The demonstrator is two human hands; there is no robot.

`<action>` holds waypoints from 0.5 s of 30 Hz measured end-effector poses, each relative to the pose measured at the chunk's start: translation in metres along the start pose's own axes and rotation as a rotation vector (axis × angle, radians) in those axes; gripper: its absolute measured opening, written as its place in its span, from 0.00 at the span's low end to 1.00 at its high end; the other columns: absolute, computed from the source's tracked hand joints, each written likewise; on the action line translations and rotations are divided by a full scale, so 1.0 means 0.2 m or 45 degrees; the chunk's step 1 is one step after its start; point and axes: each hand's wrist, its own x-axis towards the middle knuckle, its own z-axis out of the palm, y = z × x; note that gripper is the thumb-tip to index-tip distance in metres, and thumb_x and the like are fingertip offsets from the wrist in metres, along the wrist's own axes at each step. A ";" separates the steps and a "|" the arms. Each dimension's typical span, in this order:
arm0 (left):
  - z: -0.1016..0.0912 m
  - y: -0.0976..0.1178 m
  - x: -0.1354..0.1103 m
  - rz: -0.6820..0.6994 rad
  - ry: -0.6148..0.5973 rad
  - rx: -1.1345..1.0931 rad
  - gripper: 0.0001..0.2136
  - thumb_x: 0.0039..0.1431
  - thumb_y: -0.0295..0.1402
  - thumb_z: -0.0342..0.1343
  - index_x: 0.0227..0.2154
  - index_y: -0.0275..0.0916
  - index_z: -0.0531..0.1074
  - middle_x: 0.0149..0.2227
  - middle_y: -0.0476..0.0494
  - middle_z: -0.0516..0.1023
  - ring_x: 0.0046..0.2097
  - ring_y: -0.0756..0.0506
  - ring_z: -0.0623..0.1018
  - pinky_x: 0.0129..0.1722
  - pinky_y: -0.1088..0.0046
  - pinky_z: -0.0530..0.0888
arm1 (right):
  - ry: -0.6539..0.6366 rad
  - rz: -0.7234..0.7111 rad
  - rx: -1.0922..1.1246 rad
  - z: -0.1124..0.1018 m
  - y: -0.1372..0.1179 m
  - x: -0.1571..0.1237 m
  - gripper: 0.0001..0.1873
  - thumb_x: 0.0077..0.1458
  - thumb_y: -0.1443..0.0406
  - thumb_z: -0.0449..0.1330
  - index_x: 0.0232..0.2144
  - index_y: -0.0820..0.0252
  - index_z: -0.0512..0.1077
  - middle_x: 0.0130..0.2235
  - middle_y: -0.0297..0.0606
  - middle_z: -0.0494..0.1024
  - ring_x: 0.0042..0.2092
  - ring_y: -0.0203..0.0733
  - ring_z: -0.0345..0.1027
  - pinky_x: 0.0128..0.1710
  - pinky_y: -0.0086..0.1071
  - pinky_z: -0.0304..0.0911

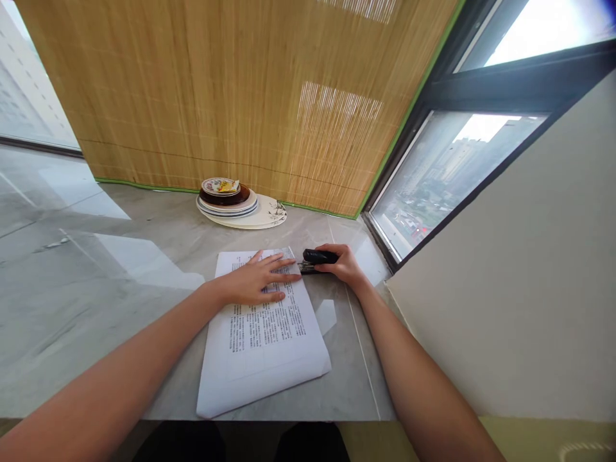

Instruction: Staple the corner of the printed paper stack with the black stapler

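Observation:
A stack of white printed paper sheets lies on the grey marble counter in front of me. My left hand rests flat on the upper part of the sheets, fingers stretched out. My right hand is closed around a black stapler that sits at the top right corner of the sheets, its jaws at the paper's edge.
A stack of plates with a dark bowl and a small patterned dish on top stands at the back by the bamboo blind. A window and a white wall close the right side.

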 end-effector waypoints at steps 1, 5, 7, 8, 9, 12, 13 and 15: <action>0.00 0.00 0.00 -0.018 -0.018 0.009 0.27 0.74 0.53 0.51 0.73 0.65 0.62 0.80 0.49 0.50 0.79 0.28 0.52 0.74 0.33 0.43 | -0.027 -0.016 0.007 0.00 0.00 0.00 0.22 0.41 0.58 0.78 0.41 0.58 0.86 0.40 0.37 0.87 0.45 0.52 0.81 0.51 0.43 0.72; 0.00 0.01 0.00 -0.035 -0.054 0.022 0.28 0.75 0.53 0.51 0.74 0.65 0.59 0.81 0.48 0.44 0.79 0.27 0.51 0.74 0.31 0.40 | -0.070 -0.067 -0.023 0.01 -0.01 0.00 0.23 0.43 0.56 0.78 0.42 0.58 0.85 0.41 0.39 0.87 0.44 0.52 0.81 0.51 0.43 0.73; -0.01 0.01 0.00 -0.017 -0.066 0.017 0.28 0.74 0.53 0.52 0.74 0.65 0.60 0.81 0.48 0.43 0.79 0.27 0.51 0.74 0.32 0.40 | -0.073 -0.106 -0.065 0.02 -0.03 0.00 0.24 0.45 0.54 0.78 0.43 0.57 0.85 0.43 0.40 0.87 0.45 0.53 0.81 0.52 0.44 0.73; -0.01 0.01 0.00 -0.005 -0.071 0.014 0.28 0.74 0.53 0.52 0.74 0.65 0.60 0.81 0.47 0.43 0.79 0.28 0.51 0.74 0.33 0.40 | -0.088 -0.128 -0.082 0.02 -0.04 0.00 0.24 0.48 0.53 0.77 0.45 0.57 0.85 0.44 0.41 0.87 0.47 0.53 0.81 0.53 0.44 0.73; -0.02 0.02 0.00 0.007 -0.077 0.011 0.28 0.74 0.54 0.52 0.74 0.65 0.60 0.81 0.47 0.43 0.79 0.29 0.52 0.75 0.34 0.40 | -0.108 -0.150 -0.090 0.03 -0.06 0.00 0.25 0.51 0.51 0.75 0.48 0.56 0.85 0.46 0.42 0.87 0.48 0.53 0.81 0.54 0.44 0.73; -0.02 0.02 0.00 0.019 -0.077 -0.007 0.28 0.74 0.54 0.51 0.74 0.65 0.60 0.81 0.48 0.45 0.80 0.31 0.51 0.75 0.36 0.40 | -0.167 -0.198 -0.106 0.03 -0.12 0.00 0.25 0.62 0.48 0.68 0.55 0.53 0.83 0.51 0.42 0.87 0.52 0.51 0.81 0.56 0.41 0.72; -0.02 0.02 0.00 0.015 -0.071 -0.021 0.28 0.73 0.54 0.52 0.73 0.66 0.60 0.81 0.49 0.45 0.80 0.32 0.51 0.75 0.36 0.40 | -0.177 -0.211 -0.114 0.03 -0.14 0.00 0.24 0.64 0.47 0.65 0.55 0.52 0.83 0.50 0.41 0.87 0.51 0.50 0.81 0.55 0.41 0.72; -0.02 0.02 0.00 0.015 -0.043 -0.061 0.27 0.72 0.53 0.55 0.72 0.67 0.63 0.80 0.50 0.48 0.79 0.31 0.52 0.75 0.35 0.42 | -0.185 -0.238 -0.147 0.04 -0.17 0.00 0.24 0.66 0.46 0.63 0.54 0.51 0.84 0.48 0.41 0.87 0.48 0.49 0.81 0.53 0.40 0.72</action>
